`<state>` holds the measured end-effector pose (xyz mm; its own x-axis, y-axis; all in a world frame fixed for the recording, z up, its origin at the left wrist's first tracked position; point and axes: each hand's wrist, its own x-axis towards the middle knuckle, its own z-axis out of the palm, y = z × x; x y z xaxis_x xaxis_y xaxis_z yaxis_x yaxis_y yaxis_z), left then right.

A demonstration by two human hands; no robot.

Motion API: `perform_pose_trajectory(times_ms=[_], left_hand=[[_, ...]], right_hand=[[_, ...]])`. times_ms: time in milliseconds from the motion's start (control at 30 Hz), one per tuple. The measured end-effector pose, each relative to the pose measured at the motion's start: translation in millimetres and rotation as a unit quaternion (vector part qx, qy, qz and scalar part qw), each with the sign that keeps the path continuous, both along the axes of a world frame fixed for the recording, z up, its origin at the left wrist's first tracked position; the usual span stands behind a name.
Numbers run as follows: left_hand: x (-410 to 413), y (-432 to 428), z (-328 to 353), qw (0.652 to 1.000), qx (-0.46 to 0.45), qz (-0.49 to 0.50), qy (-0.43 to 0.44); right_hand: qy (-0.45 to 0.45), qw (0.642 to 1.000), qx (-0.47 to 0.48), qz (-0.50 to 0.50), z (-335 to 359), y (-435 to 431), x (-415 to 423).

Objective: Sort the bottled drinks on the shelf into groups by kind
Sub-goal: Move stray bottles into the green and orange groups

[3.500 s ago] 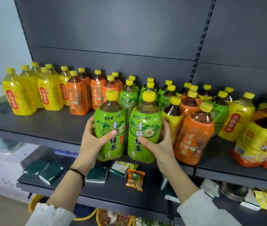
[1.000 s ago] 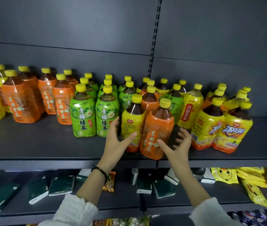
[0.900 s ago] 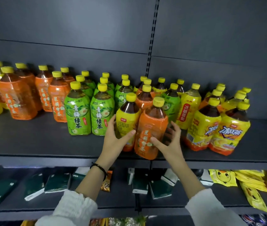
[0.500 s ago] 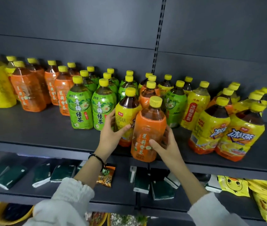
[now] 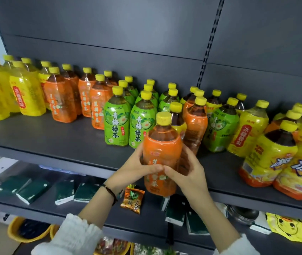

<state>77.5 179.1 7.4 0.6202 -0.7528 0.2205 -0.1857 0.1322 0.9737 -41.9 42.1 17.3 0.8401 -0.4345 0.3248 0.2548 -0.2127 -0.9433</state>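
- Orange-labelled bottle: yellow cap, brown tea showing at the shoulder, orange sleeve with pale print. It is upright and held at the front edge of the shelf.
- Our left hand: wrapped round the bottle's left side, thumb across the label.
- Our right hand: clasps the right side, and its thumb meets the left one.
- Green-labelled bottles: two standing just behind, to the left.

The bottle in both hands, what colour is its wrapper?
The bottle is wrapped orange, cap yellow; head view.
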Motion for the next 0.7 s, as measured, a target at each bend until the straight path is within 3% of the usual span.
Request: perform_pose_trajectory(times_ms=[233,467,567,700], left_hand=[[51.7,77.3,15.9,0.995,-0.061,0.069,0.026],[129.3,162.7,14.3,0.986,-0.06,0.15,0.034],[161.3,187.4,13.2,0.985,-0.043,0.164,0.013],[197.3,199.3,19.3,0.979,-0.011,0.198,-0.042]], right_hand=[[0.027,0.997,-0.008,0.068,6.3,63.9,73.1],[0.066,0.989,-0.036,0.127,-6.2,137.9,178.3],[0.064,0.991,-0.053,0.108,-10.0,166.2,212.3],[0.053,0.996,-0.066,0.007,-15.0,188.5,246.8]])
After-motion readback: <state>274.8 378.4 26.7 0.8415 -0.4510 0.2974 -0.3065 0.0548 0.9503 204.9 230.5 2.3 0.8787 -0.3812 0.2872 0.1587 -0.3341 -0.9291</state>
